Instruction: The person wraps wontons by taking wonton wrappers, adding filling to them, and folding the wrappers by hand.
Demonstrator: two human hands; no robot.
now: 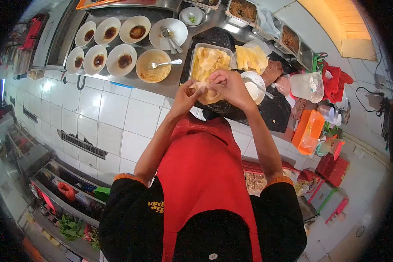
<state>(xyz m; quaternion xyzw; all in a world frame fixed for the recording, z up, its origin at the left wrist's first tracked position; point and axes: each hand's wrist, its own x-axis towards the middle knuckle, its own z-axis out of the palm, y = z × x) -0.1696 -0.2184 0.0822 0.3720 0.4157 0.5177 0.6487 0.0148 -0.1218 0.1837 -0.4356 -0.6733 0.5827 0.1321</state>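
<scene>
Both hands meet over the front edge of the worktop, pinching one thin, pale yellow wonton wrapper (pixel 201 86). My left hand (pixel 187 97) grips it from the left with closed fingers. From the right, my right hand (pixel 228 87) bends its fingers onto the same wrapper and hides part of it. Just beyond them is a metal tray (pixel 229 51) heaped with folded wontons (pixel 210 60). A stack of flat yellow wrappers (pixel 251 58) lies to the tray's right. Close to my right hand is a white bowl (pixel 253 77) with a utensil in it.
Several white bowls with dark sauce (pixel 124 61) stand at the left. Nearer are a bowl with orange-brown residue (pixel 153 72) and a fork (pixel 167 63). Metal containers of food (pixel 243 12) line the back right. A clear tub (pixel 307 86) and an orange basket (pixel 308 131) sit farther right.
</scene>
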